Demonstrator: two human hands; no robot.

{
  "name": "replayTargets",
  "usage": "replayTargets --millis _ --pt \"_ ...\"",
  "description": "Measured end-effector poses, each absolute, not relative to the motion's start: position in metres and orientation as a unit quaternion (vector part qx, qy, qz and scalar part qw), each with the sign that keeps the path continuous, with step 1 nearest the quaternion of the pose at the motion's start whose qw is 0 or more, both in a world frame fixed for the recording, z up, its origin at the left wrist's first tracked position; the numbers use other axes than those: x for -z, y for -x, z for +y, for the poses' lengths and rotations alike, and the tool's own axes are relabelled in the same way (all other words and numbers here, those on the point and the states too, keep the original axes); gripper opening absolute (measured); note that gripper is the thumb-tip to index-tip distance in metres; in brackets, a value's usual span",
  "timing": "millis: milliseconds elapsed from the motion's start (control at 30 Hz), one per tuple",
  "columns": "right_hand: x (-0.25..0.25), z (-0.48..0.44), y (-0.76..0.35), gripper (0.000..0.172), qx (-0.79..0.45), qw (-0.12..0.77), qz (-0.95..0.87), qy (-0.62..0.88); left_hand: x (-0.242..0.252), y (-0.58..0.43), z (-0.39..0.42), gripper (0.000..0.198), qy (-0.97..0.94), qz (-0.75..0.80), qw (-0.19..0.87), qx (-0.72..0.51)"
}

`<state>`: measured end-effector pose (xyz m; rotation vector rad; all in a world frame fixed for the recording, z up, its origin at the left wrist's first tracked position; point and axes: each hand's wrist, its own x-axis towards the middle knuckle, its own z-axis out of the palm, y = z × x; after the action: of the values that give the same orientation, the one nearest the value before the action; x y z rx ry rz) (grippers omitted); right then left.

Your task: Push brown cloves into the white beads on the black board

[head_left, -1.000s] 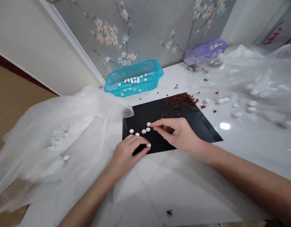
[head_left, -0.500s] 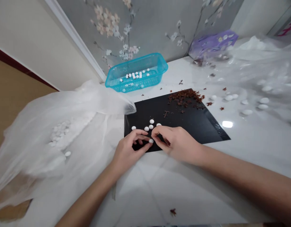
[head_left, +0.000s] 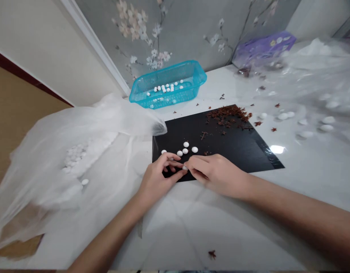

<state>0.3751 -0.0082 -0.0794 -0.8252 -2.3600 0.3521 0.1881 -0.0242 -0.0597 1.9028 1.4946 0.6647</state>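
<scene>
Over the front edge of a black mat (head_left: 189, 129), my left hand (head_left: 159, 172) pinches a small white ball (head_left: 185, 168) between thumb and fingertips. The tips of my right hand (head_left: 215, 170) are pressed together against that ball's right side. Whatever they hold is hidden or too small to name. Just beyond my fingers, several loose white balls (head_left: 194, 149) lie on the mat. At the mat's far right corner is a heap of small reddish-brown star-shaped pieces (head_left: 230, 115).
A turquoise plastic basket (head_left: 166, 102) with white balls inside stands by the wall. To the left lies a clear plastic bag (head_left: 106, 113) of white balls. Another clear bag (head_left: 314, 83) spreads at right, beside a purple package (head_left: 263, 47). One brown piece (head_left: 212, 254) sits near the front edge.
My right fingertips have moved left and down onto the ball in my left hand. The camera view has shifted slightly. A loose ball by my right hand now shows fully.
</scene>
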Motion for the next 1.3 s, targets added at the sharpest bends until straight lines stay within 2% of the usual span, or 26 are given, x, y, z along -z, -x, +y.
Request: replayTargets --millis 333,600,800,1000,1133,1233,1300 --pt "0.08 -0.01 -0.376 0.018 -0.202 0.31 -0.874 0.315 0.058 -0.19 -0.025 0.021 -0.718 0.565 0.316 -0.257" --pt "0.07 -0.014 -0.378 0.015 -0.272 0.277 -0.876 0.286 0.059 -0.189 -0.025 0.023 -0.708 0.57 0.325 -0.261" --pt "0.062 -0.013 -0.379 0.016 -0.271 0.255 -0.888 0.27 0.06 -0.188 -0.025 0.022 -0.709 0.567 0.327 -0.262" --pt "0.061 -0.014 -0.379 0.008 -0.283 0.236 -0.884 0.289 0.059 -0.189 -0.027 0.02 -0.735 0.552 0.288 -0.268" --pt "0.059 -0.001 -0.387 0.008 -0.269 0.321 -0.838 0.349 0.06 -0.187 -0.029 0.012 -0.766 0.547 0.191 -0.279" --pt "0.057 0.019 -0.404 0.004 -0.166 0.401 -0.773 0.463 0.063 -0.187 -0.029 0.013 -0.777 0.551 0.131 -0.275" --pt "0.058 0.035 -0.417 0.007 -0.093 0.401 -0.717 0.562 0.063 -0.186 -0.028 0.017 -0.789 0.539 0.104 -0.277"
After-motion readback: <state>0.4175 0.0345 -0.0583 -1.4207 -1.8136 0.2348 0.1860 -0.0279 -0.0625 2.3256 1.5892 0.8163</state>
